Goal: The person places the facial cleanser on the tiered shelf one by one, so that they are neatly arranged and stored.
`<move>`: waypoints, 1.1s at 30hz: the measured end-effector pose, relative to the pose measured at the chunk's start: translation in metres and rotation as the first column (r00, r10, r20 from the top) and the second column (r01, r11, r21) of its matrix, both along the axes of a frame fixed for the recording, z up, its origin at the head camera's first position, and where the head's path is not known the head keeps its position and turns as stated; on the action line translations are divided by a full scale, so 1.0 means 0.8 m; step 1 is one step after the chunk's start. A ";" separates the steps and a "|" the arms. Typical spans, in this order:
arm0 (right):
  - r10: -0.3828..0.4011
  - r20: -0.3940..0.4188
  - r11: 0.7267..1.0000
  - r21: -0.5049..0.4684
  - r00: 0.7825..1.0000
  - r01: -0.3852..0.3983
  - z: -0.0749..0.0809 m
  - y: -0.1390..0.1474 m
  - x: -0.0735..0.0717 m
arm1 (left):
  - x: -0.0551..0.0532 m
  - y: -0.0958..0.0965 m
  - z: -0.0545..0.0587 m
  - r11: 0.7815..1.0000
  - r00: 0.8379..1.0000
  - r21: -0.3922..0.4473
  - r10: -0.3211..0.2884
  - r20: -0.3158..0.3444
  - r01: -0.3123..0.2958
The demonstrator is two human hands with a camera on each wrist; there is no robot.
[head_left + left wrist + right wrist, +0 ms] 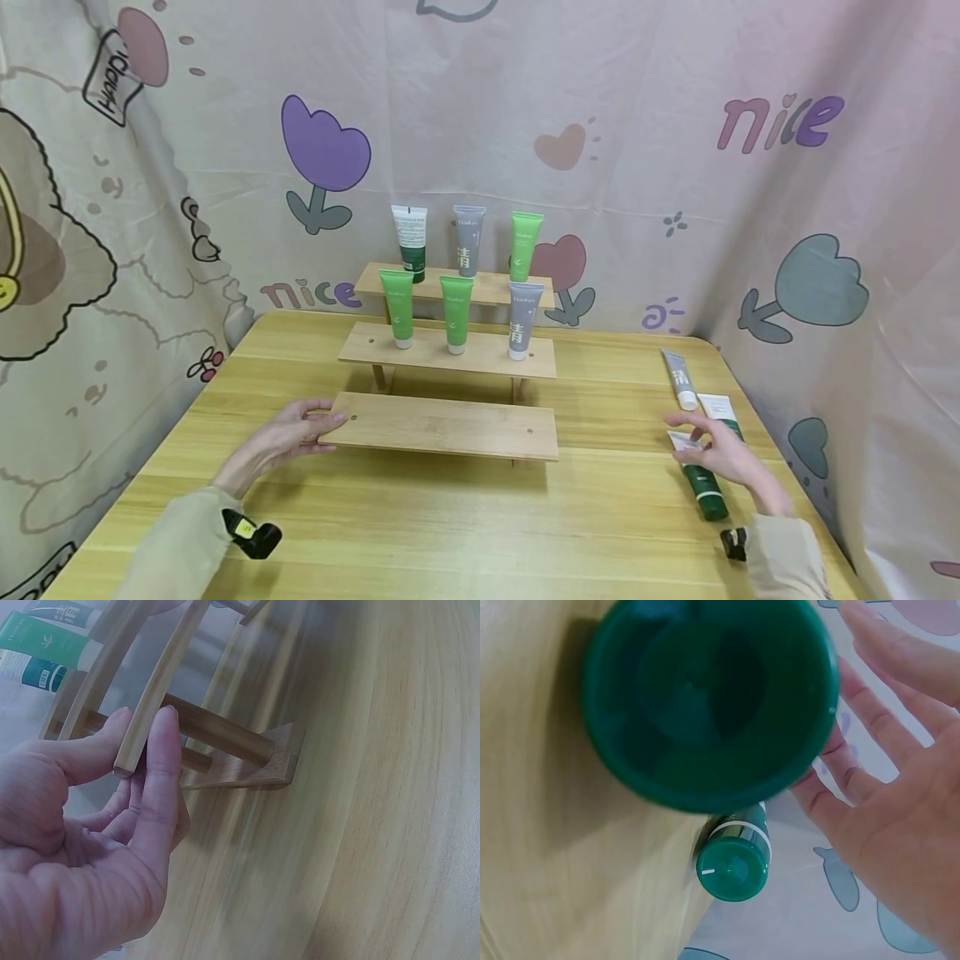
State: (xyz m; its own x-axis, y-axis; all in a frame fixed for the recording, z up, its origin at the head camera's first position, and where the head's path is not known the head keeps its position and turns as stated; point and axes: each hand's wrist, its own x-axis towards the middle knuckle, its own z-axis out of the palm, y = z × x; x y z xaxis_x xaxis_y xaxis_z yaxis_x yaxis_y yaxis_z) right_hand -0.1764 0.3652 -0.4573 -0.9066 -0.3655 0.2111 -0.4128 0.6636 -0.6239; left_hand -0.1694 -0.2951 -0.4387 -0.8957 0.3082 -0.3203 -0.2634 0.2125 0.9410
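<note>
Fingers of the nearer right hand [726, 457] are standing apart at the pale end of the closest white-and-green tube [703, 485], which is lying roughly front-to-back on the table [450, 533], while the left hand [288, 432] is pinching the front shelf [442, 423].

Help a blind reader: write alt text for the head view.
A person's left fingers grip the lowest tier of a wooden shelf; six tubes stand on its upper two tiers. The right fingers are over one of three tubes lying on the table.
</note>
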 end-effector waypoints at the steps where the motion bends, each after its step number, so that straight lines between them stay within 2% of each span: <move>1: 0.010 0.004 1.000 -0.006 1.000 -0.010 0.000 0.001 0.000 | 0.000 0.000 0.000 1.000 1.000 0.001 -0.001 -0.001 0.001; 7: 0.036 0.029 0.999 -0.021 0.999 -0.035 0.000 0.006 0.001 | 0.000 0.001 0.000 1.000 1.000 0.005 0.001 -0.001 -0.001; 12: -0.019 0.061 1.000 0.010 0.998 0.019 0.001 0.013 0.006 | 0.000 0.002 0.000 1.000 1.000 0.007 0.015 0.012 -0.015; 18: -0.086 0.121 0.994 0.083 0.989 0.077 0.003 0.020 0.012 | 0.001 0.001 0.001 1.000 1.000 0.018 0.002 0.011 -0.002; 21: -0.088 0.138 0.993 0.089 0.987 0.076 0.001 0.023 0.009 | 0.000 0.000 0.001 1.000 1.000 0.013 0.002 0.011 -0.003; 27: -0.047 0.206 0.998 0.039 0.978 0.039 -0.010 0.028 0.001 | 0.000 0.002 0.000 1.000 1.000 0.004 -0.001 0.005 0.001; 33: -0.113 0.227 0.991 0.103 0.967 0.091 -0.010 0.026 -0.001 | 0.000 0.002 0.000 1.000 1.000 -0.001 0.005 0.005 -0.005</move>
State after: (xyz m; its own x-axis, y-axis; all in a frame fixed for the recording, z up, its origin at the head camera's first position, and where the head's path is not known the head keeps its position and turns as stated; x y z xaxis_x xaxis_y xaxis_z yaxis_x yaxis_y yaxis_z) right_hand -0.1772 0.3858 -0.4651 -0.9603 -0.2763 -0.0390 -0.1910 0.7529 -0.6298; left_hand -0.1697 -0.2934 -0.4385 -0.8956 0.3037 -0.3250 -0.2691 0.2119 0.9395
